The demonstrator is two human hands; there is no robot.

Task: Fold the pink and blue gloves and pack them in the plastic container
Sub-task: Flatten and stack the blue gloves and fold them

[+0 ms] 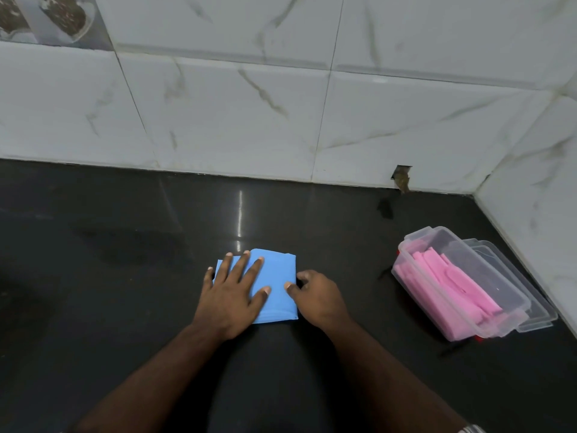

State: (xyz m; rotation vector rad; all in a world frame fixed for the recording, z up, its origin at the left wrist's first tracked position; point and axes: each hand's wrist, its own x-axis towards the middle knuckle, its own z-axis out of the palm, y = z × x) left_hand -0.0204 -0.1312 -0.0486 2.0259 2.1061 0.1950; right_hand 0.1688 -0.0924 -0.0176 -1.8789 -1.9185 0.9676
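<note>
Blue glove (274, 276) folded to a near-square pad on dark counter (125, 245), pink gloves (449, 279) already in plastic container (462, 295) w/ lid under it.

Left hand (232, 289) lies flat, fingers straight, pressing it; right hand (315, 295) pinches its right edge w/ curled fingers. I judge it light, soft, prob springy – I'd grip the layers at that edge. Long axis barely marked – roughly toward wall.

The dark glossy bench (131, 292) carries a folded blue glove (278, 276) near the middle and a clear plastic container (462, 264) at the right, with its lid (530, 310) beside it.
</note>
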